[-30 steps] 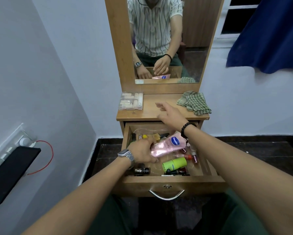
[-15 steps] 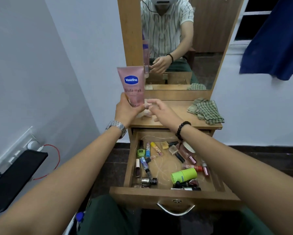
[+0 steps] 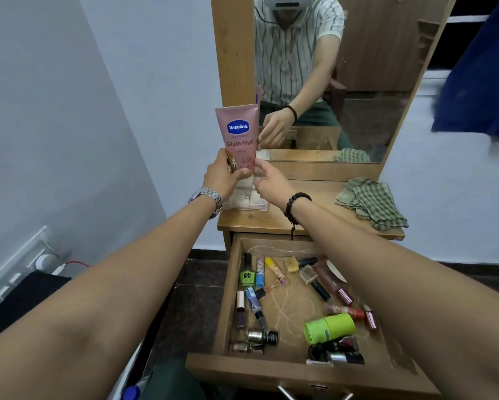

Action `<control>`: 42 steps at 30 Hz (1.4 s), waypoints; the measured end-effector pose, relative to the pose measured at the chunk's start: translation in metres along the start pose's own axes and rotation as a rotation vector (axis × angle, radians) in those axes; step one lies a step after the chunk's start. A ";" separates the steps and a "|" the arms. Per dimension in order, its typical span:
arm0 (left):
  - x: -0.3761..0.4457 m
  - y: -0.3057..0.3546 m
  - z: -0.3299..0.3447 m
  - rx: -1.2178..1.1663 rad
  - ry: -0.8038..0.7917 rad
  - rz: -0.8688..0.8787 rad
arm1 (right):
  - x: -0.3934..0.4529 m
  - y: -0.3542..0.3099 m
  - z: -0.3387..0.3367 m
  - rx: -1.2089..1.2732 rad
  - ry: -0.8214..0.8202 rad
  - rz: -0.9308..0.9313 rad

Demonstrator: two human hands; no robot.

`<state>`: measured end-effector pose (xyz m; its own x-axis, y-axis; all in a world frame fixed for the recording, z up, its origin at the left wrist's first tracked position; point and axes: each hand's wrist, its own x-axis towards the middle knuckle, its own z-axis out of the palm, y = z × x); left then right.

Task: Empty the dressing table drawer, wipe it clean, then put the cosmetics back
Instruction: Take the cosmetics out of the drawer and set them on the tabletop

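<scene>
My left hand grips the lower end of a pink Vaseline lotion tube, held upright above the left side of the dressing table top. Fingertips of my right hand touch the tube's cap end from the right; whether they pinch it I cannot tell. Below, the wooden drawer stands pulled open. Several cosmetics lie in it: a green nail polish bottle, a lime green stick, lip balms, dark nail polish bottles and thin tubes.
A clear plastic box of pale items sits on the table top under my hands. A green checked cloth lies at the right of the top. A mirror rises behind. A black device with a red cable sits at the left wall.
My left hand lifted the pink tube out of the drawer and stood it upright over the table top. My right hand came in to touch its lower end. The view has tilted down.
</scene>
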<state>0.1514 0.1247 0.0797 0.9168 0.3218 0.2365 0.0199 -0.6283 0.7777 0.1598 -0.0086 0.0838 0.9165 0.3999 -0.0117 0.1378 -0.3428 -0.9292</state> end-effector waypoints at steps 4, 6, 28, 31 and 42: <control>0.008 -0.012 0.007 0.004 -0.036 -0.023 | 0.008 0.008 0.004 -0.059 0.000 0.007; 0.009 -0.013 0.008 0.006 -0.042 -0.019 | 0.011 0.012 0.005 -0.060 0.001 0.008; -0.019 -0.039 0.011 0.035 0.039 -0.038 | -0.030 0.035 -0.027 -0.332 -0.020 -0.115; -0.047 -0.038 0.014 -0.003 0.124 0.025 | -0.049 0.050 -0.034 -0.387 0.009 -0.176; -0.148 -0.022 0.056 0.071 -0.151 0.389 | -0.129 0.104 -0.058 -0.703 -0.323 -0.060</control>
<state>0.0375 0.0517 -0.0051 0.9094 -0.0528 0.4126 -0.3166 -0.7313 0.6042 0.0779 -0.1451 0.0099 0.7597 0.6259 -0.1767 0.4886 -0.7285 -0.4801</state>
